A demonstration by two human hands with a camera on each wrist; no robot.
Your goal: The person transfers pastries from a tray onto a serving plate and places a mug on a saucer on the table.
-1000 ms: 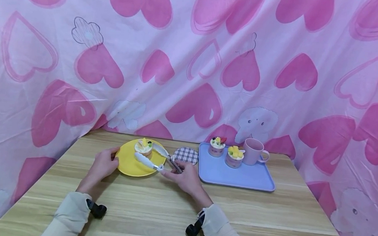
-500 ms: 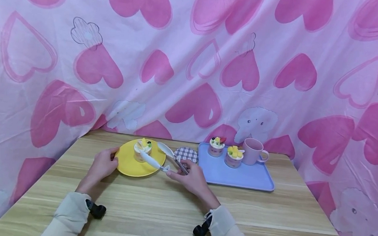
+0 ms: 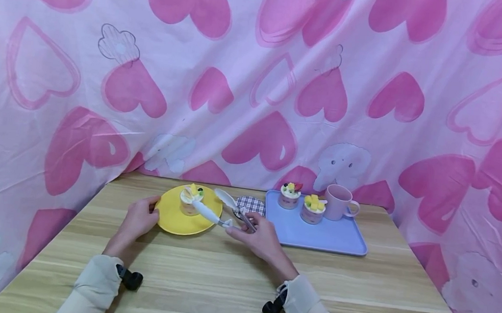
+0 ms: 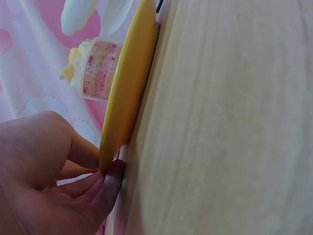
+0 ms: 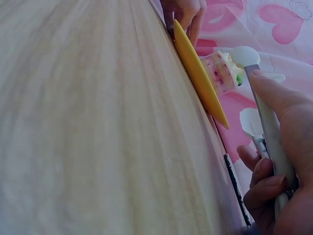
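My left hand [image 3: 141, 215] pinches the left rim of a yellow plate [image 3: 175, 224], thumb above and fingers beneath, as the left wrist view shows. A clear dessert cup [image 4: 101, 69] with pink and cream layers, topped with cream and yellow fruit, stands upright on the plate. In my right hand [image 3: 260, 238] is a pair of tongs [image 3: 208, 213] with white tips and metal arms. The tongs are spread apart, their tips over the plate's right side, with nothing between them. One tip overlaps the dessert cup in the head view.
A blue tray [image 3: 315, 240] at the right holds two more dessert cups, one with mixed fruit [image 3: 289, 196] and one with yellow cubes [image 3: 313, 209], beside a pink mug [image 3: 337, 202]. A checkered round mat [image 3: 251, 204] lies behind the tongs. A heart-patterned curtain [image 3: 257, 78] hangs behind the table.
My right hand has drawn the tongs back to the right, away from the dessert cup, which stays on the plate. My left hand keeps its hold on the rim.
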